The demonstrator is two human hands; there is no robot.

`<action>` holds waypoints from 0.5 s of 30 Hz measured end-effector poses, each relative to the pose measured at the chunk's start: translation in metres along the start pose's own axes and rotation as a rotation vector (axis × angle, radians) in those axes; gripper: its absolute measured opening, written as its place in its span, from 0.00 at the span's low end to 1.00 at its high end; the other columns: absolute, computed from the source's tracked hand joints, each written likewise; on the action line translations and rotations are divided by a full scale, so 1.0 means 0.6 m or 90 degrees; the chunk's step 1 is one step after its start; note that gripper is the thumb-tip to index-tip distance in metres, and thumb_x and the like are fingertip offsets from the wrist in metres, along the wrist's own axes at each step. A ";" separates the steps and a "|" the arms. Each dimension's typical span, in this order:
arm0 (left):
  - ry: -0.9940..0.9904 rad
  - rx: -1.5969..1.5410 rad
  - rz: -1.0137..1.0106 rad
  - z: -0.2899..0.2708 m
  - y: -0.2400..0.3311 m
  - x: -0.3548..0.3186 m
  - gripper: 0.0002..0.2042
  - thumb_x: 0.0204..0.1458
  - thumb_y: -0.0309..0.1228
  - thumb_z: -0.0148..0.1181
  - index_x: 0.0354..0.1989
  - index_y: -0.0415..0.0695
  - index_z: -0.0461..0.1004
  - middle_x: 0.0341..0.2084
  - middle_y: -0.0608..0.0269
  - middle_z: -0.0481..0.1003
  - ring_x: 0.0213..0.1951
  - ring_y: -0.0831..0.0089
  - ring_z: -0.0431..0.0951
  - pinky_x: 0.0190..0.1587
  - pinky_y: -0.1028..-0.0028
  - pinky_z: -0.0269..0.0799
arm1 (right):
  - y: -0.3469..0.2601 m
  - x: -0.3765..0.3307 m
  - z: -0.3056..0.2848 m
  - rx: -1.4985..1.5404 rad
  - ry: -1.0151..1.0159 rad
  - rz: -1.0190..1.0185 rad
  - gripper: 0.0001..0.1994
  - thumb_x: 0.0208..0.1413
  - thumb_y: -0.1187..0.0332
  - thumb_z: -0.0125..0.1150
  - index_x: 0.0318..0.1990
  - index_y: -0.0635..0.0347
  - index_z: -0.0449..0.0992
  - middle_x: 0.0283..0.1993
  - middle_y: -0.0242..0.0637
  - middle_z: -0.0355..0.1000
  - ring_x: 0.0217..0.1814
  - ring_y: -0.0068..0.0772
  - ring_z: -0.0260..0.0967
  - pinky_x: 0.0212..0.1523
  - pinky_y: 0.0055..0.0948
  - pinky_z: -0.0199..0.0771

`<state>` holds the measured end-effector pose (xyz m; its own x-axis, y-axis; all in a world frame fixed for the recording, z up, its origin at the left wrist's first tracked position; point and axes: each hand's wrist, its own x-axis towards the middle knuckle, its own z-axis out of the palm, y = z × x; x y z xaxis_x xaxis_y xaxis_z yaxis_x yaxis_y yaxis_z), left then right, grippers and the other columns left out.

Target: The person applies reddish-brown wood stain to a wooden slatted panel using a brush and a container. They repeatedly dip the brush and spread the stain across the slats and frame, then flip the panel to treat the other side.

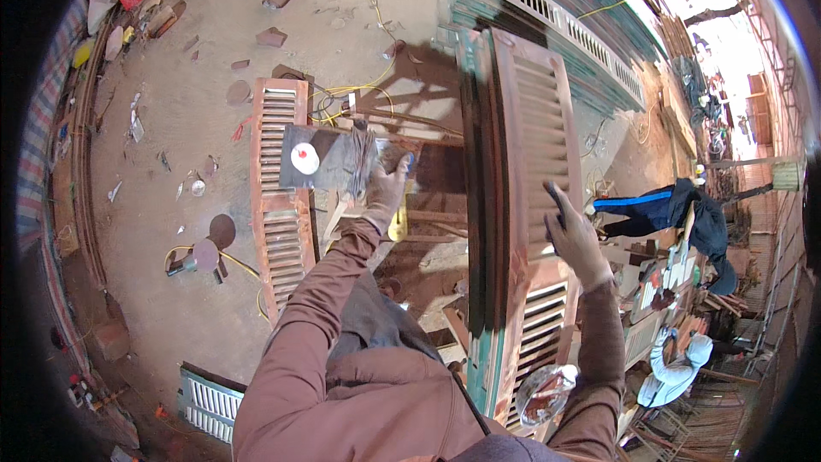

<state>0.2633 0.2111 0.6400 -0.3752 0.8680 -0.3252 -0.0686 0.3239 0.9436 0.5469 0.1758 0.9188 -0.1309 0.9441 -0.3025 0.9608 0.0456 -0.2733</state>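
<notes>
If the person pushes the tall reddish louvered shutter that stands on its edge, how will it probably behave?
The louvered shutter looks stiff: a wooden frame with fixed slats. It stands tall and narrow on edge, so a sideways push could probably tip it. The right hand rests on its face, seemingly steadying it. It likely is rather heavy.

Harsh daylight, hard shadows on ground, top right overexposed, strong fisheye bending, dark vignette corners.
</notes>
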 end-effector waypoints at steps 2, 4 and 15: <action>-0.012 0.003 0.015 -0.010 -0.005 0.080 0.32 0.53 0.51 0.68 0.58 0.39 0.70 0.48 0.51 0.79 0.48 0.53 0.80 0.52 0.61 0.73 | -0.024 0.133 0.012 -0.026 0.027 -0.027 0.27 0.64 0.65 0.49 0.71 0.45 0.59 0.40 0.56 0.78 0.44 0.64 0.75 0.47 0.54 0.73; 0.058 0.163 0.118 -0.012 -0.043 0.145 0.36 0.51 0.52 0.69 0.61 0.40 0.67 0.51 0.48 0.77 0.49 0.51 0.79 0.53 0.60 0.72 | -0.066 0.252 0.014 -0.051 0.027 -0.032 0.28 0.63 0.63 0.47 0.72 0.43 0.59 0.39 0.57 0.78 0.44 0.65 0.75 0.47 0.57 0.72; -0.043 0.405 0.145 -0.025 -0.048 0.182 0.36 0.51 0.58 0.64 0.62 0.44 0.69 0.31 0.49 0.82 0.33 0.52 0.83 0.35 0.58 0.78 | -0.056 0.660 0.052 -0.379 0.061 0.040 0.31 0.60 0.61 0.47 0.73 0.33 0.57 0.41 0.55 0.79 0.44 0.57 0.78 0.49 0.55 0.74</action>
<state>0.2106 0.2909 0.5785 -0.2558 0.9558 -0.1450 0.5699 0.2702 0.7760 0.4551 0.5376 0.7797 -0.0737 0.9749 -0.2102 0.9414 0.1376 0.3081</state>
